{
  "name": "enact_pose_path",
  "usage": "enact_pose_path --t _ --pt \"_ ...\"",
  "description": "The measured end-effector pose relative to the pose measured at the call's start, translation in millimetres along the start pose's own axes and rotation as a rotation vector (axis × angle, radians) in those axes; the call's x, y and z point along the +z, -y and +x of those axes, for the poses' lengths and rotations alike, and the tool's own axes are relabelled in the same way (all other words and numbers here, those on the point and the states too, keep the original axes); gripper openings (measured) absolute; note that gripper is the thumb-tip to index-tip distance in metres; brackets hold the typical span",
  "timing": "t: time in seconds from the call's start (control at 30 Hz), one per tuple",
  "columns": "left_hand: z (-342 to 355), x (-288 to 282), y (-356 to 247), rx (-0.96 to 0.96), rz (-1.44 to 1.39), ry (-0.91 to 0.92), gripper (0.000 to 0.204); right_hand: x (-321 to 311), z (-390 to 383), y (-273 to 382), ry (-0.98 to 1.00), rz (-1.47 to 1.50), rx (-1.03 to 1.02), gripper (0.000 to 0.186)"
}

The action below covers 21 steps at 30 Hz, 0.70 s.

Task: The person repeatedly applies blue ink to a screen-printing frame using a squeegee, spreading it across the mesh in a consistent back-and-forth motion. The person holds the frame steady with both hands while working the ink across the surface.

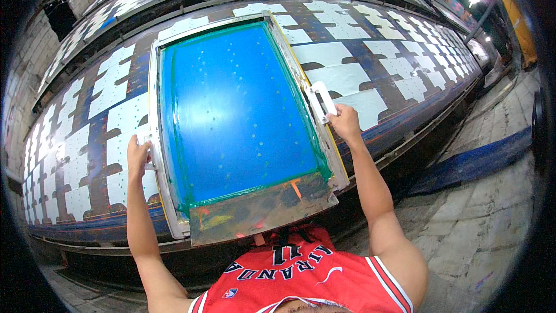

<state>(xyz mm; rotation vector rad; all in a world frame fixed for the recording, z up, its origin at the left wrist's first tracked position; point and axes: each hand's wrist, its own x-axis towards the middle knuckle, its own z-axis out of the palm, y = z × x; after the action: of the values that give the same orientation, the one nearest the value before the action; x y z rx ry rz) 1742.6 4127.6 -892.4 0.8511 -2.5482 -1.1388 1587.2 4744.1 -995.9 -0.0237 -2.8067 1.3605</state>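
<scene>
- Gripping printing screen [237,116]: blue mesh, pale metal frame, green-taped edges.
- L hand [138,156] clamped on 9 o'clock handle [149,152]; R hand [344,122] on white 3 o'clock handle [320,99].
- White fabric pieces [339,78] on long table [87,133].

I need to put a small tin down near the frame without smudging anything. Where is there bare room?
On the table, little: white cut pieces lie row on row, with only narrow dark gaps between. The blue screen frame covers the middle, the left hand and right hand gripping its side handles. The stone floor, right of the table beside the blue sheet, is bare.
</scene>
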Motion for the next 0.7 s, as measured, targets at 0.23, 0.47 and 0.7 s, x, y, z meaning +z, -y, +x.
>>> enact_pose_path --t 0.23,0.47,0.7 --pt "-16.7 103.0 -81.9 0.011 0.031 0.037 0.028 -65.3 79.8 -92.9 -0.008 0.104 0.042 0.024" --pt "-60.5 266.7 -165.6 -0.009 0.088 -0.018 0.029 -153.0 171.4 -238.5 -0.013 0.14 0.044 0.027" --pt "-86.3 406.2 -185.7 -0.029 0.008 -0.047 0.029 -197.0 218.0 -347.7 0.026 0.069 -0.004 0.02"
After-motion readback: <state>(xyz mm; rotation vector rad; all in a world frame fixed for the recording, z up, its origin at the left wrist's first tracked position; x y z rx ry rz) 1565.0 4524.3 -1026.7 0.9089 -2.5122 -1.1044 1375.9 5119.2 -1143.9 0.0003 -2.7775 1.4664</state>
